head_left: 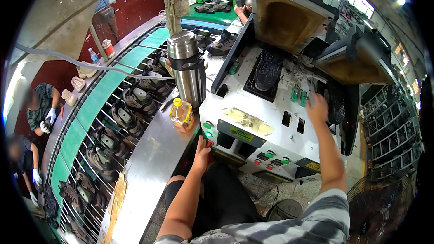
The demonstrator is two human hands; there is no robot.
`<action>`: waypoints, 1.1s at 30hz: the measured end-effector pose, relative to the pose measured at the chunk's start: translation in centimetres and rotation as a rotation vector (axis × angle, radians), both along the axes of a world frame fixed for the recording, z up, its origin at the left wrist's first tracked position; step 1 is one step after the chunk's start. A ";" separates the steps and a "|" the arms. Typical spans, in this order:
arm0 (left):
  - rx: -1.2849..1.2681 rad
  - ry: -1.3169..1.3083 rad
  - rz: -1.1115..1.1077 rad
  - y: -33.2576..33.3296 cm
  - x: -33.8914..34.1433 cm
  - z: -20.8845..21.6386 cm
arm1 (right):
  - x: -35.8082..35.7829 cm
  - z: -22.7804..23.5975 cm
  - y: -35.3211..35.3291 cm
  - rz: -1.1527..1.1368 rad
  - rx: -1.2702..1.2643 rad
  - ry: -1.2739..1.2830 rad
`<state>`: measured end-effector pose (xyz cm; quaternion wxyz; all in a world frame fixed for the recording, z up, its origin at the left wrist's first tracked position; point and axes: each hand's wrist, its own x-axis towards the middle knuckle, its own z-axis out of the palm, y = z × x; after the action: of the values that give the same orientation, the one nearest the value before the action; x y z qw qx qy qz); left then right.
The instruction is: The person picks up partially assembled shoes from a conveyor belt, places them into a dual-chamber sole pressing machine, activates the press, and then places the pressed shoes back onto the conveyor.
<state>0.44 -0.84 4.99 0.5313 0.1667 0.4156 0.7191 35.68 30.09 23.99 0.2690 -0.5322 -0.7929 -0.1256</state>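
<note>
since the black shoe [268,70] lies on the machine [273,112] at two o'clock of my feed, below the raised lid [285,23], i'd check its seating first | right hand [317,109], three o'clock, blurred, near green blocks [294,94]: grip, can't tell | left hand [201,154], half past six, beside a green button [209,134]: can't tell; i'd press only with fingers clear.

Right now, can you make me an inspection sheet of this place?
Surface: white machine top, dark smudges, yellowish tape.
Job's things: black shoe piece below a raised lid; another to its right.
Clutter: steel flask, yellow-capped bottle on metal table.
Hands: left hand by front buttons; right hand by green parts; contact unclear.
Cables: grey hose over the conveyor; thin black cable below.
Surroundings: fan at right, shoes on the conveyor, gloved workers at left.
</note>
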 end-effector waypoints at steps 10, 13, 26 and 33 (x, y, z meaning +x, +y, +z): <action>-0.222 0.098 -0.192 -3.4 -6.5 3.6 | 16.4 3.4 9.5 -0.378 -0.540 0.227; -0.299 0.243 0.023 -11.5 -9.3 1.4 | 17.1 1.7 13.2 -0.521 -0.549 0.258; -0.421 0.042 0.717 -36.2 -6.6 -3.2 | 17.0 -6.2 3.2 -0.715 0.184 0.333; -0.394 0.205 0.472 -33.7 -4.2 -2.8 | 13.2 -6.6 -7.8 -0.512 0.264 0.980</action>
<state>-3.73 -34.56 2.16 0.3272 0.0315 0.6254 0.7077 48.86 22.24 17.38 0.6308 -0.6653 -0.3987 -0.0234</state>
